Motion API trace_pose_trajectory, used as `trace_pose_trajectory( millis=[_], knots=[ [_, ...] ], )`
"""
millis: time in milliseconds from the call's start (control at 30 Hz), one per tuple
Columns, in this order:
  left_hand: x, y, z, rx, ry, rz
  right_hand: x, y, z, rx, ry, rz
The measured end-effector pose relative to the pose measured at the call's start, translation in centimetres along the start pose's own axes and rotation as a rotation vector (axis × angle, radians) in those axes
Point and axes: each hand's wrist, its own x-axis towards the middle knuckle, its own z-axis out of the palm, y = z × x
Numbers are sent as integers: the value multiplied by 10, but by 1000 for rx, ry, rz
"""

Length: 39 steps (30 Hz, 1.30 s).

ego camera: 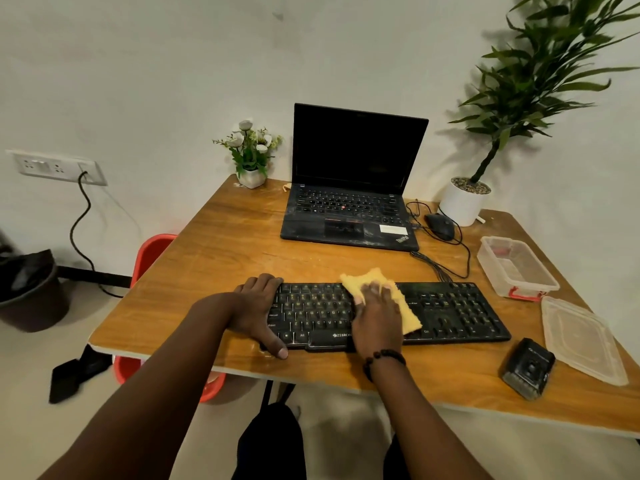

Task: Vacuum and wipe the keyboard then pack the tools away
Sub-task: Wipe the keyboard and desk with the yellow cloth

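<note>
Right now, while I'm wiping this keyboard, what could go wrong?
The keyboard sits near the table front edge; only the left hand steadies it, so a hard wipe might shove it off. The right hand pressing the cloth could snag keycaps. The vacuum also lies close to that edge.

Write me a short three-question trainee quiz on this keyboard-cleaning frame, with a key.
1. True or false: the right hand presses a yellow cloth flat on the black keyboard.
2. Which hand steadies the keyboard's left end?
3. The clear plastic storage box stands: A) lidded, B) open, its clear flat lid lying beside it, C) under the wooden table.

Key: 1 true. 2 the left hand. 3 B.
</note>
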Motion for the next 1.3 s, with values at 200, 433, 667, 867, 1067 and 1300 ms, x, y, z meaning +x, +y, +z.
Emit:
trace_pose_trajectory(
  millis=[200,433,667,867,1067,1300],
  knots=[
    [0,-4,0,3,-18,7,-40,-26,17,-51,-155,-510],
    [3,-5,4,-47,10,9,-18,-23,2,106,-93,-86],
    [-17,-23,16,-439,52,98,18,-36,-35,519,114,210],
    [-18,-31,23,-433,104,77,13,-53,12,175,-199,33],
    [-19,-28,27,-400,162,61,6,-85,35,128,-312,-190],
    [-22,-25,30,-381,216,88,-4,-91,41,72,-322,-385]
  ],
)
